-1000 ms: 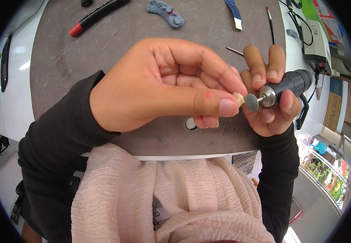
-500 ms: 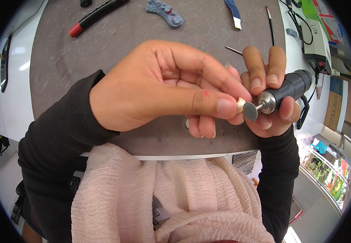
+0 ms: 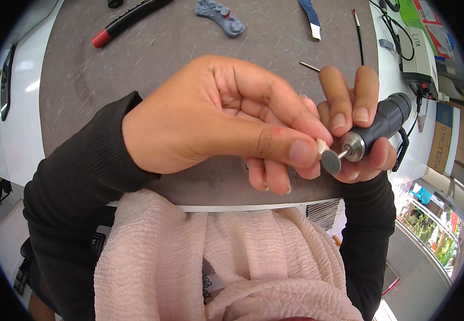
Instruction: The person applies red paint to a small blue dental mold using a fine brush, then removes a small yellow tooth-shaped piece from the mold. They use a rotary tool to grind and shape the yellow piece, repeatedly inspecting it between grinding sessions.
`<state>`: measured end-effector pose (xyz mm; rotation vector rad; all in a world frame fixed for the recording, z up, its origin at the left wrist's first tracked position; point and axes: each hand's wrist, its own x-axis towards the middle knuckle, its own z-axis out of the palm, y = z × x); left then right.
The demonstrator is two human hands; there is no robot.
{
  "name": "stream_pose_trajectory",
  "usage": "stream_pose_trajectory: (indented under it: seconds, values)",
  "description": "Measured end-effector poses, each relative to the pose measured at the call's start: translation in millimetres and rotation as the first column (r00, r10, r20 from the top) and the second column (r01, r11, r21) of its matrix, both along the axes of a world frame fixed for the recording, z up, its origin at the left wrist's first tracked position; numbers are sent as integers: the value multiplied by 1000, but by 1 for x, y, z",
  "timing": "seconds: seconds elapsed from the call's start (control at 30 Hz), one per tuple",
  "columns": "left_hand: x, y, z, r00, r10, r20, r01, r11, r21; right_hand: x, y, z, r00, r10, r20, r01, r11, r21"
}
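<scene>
Between the thumb and forefinger of my left hand (image 3: 226, 117) is a small cream-coloured dental crown (image 3: 323, 146), mostly hidden by the fingertips. My right hand (image 3: 358, 115) is wrapped round a black rotary handpiece (image 3: 387, 119) with a silver nose. A grey-green grinding disc (image 3: 331, 162) on a thin shank sticks out of that nose toward the left. The disc overlaps the crown's lower right edge; whether they touch, I cannot tell. My left middle and ring fingers hang below, near the disc.
Beyond my hands on the brown mat (image 3: 168, 80) lie a grey dental model (image 3: 221, 17), a black marker with a red end (image 3: 127, 24), a blue-and-white strip (image 3: 311, 18), a thin brush (image 3: 359, 37) and a metal rod (image 3: 309, 66). A white control box (image 3: 418, 51) and cables stand at right.
My left hand has shifted slightly right and down, and the crown has turned a little between its fingers. The handpiece and disc have dropped slightly.
</scene>
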<state>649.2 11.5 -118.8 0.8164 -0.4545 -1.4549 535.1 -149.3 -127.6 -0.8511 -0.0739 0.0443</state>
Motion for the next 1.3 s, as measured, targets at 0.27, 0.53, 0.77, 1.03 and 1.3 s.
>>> stream_pose_trajectory:
  seconds: [0.27,0.53,0.77,1.03,1.3]
  values:
    - [0,0,0,1000,-8,-5,8,1000,-16,1,-1,2,1000,29,8,-29,1000,-10]
    - [1,1,1,1000,-11,12,11,1000,-1,1,-1,2,1000,15,-15,-15,1000,-8]
    - [1,1,2,1000,-14,17,15,1000,-13,1,0,2,1000,5,-25,-5,1000,-12]
    - [1,2,2,1000,-17,9,17,1000,-5,1,2,5,998,-12,-62,12,1000,-9]
    - [0,2,0,998,2,69,1,999,-42,0,-3,6,997,-23,-74,29,996,81]
